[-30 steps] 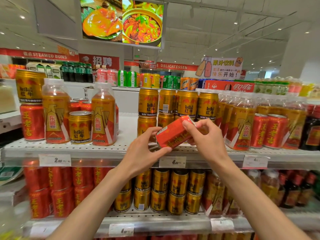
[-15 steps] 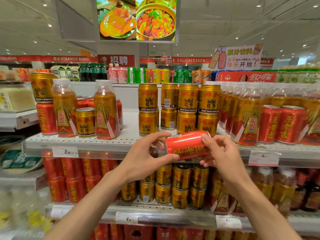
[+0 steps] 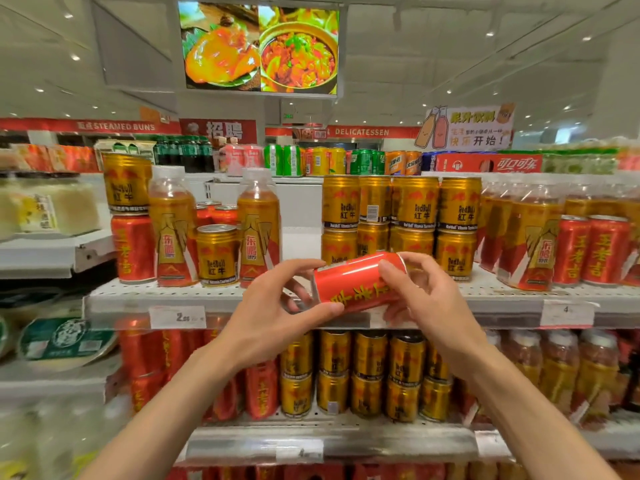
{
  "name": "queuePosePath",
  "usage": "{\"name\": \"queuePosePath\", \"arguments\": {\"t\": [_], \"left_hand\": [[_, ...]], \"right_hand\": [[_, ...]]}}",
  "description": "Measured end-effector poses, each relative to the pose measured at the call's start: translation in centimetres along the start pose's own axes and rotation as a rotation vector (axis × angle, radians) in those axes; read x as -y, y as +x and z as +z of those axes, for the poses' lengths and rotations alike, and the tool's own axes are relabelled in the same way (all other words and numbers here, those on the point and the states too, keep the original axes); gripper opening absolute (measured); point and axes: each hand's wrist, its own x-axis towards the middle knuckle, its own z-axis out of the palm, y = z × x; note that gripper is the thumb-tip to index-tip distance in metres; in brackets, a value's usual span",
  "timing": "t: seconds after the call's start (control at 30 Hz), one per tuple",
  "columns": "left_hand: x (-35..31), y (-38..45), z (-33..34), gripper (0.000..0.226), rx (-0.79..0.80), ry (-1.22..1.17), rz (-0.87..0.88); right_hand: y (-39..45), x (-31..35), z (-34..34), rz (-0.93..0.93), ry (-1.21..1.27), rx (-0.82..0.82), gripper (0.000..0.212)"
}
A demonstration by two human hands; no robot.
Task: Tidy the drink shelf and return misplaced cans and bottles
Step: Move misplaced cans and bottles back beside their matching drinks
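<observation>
A red can with yellow characters (image 3: 356, 284) lies on its side in the air before the white upper shelf (image 3: 194, 295). My left hand (image 3: 277, 320) grips its left end and underside. My right hand (image 3: 426, 303) holds its right end with fingers over the top. Behind it stand stacked gold Red Bull cans (image 3: 401, 216). To the left, a gold can (image 3: 217, 255) sits between two orange bottles (image 3: 258, 230), beside a red can topped by a gold can (image 3: 133, 249). Two red cans (image 3: 594, 249) stand at the right among bottles.
The lower shelf (image 3: 329, 441) carries red cans at the left, gold cans in the middle and bottles at the right. Price tags (image 3: 177, 317) hang on the shelf edge. A bare stretch of upper shelf lies between the left bottles and the gold stack.
The red can has tipped from a slant to nearly level and come down and toward me, away from the gold stack. Both hands have kept hold of it. The view has shifted left.
</observation>
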Motion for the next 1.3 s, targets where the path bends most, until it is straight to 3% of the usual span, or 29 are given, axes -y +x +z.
{"name": "queuePosePath", "arguments": {"t": [0.33,0.47,0.7,0.97,1.13,1.3], "left_hand": [[6.4,-1.3,-9.8,0.065,-0.030,0.192,0.120],[7.9,-0.6,-12.7,0.076,-0.045,0.404,0.164],[8.5,2.6,-14.1,0.053,-0.084,0.746,0.161],[8.7,2.9,-14.1,0.034,-0.136,0.627,0.130],[8.6,2.7,-14.2,0.037,-0.191,0.622,0.200],[8.7,3.0,-14.4,0.047,-0.121,0.668,0.174]], "right_hand": [[2.0,2.8,11.9,-0.135,-0.153,-0.077,0.064],[2.7,3.8,13.7,-0.164,-0.258,-0.102,0.053],[3.0,4.1,14.8,-0.163,-0.374,-0.104,0.049],[3.4,4.2,14.6,-0.178,-0.426,-0.102,0.052],[3.6,3.9,14.3,-0.186,-0.429,-0.099,0.051],[3.6,4.0,13.9,-0.205,-0.444,-0.087,0.052]]}}
